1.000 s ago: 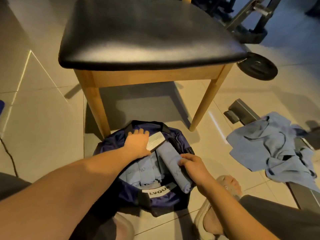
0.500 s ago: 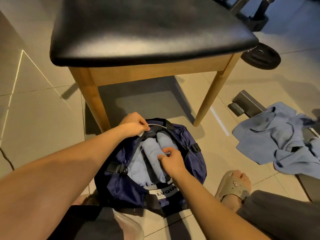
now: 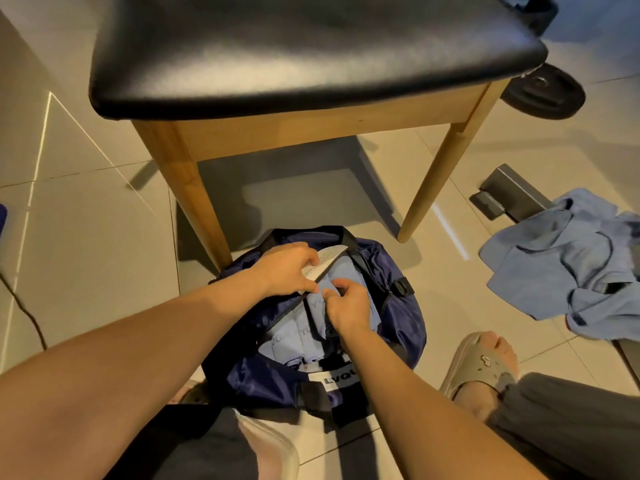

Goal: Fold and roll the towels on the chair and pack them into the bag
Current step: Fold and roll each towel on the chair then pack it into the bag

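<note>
Head view: left hand (image 3: 287, 268) grips bag (image 3: 398, 318) rim, right hand (image 3: 348, 304) pinches its opening; chair (image 3: 311, 50) ahead, loose towels (image 3: 561, 265) right.

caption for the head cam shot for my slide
Left hand grips the navy fabric bag at its rim; right hand works among rolled light-blue towels inside, by a black-seated wooden chair.

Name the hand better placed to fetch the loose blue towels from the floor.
Right: the right hand is nearer the loose towels; the left hand grips a white tag on the bag.
</note>
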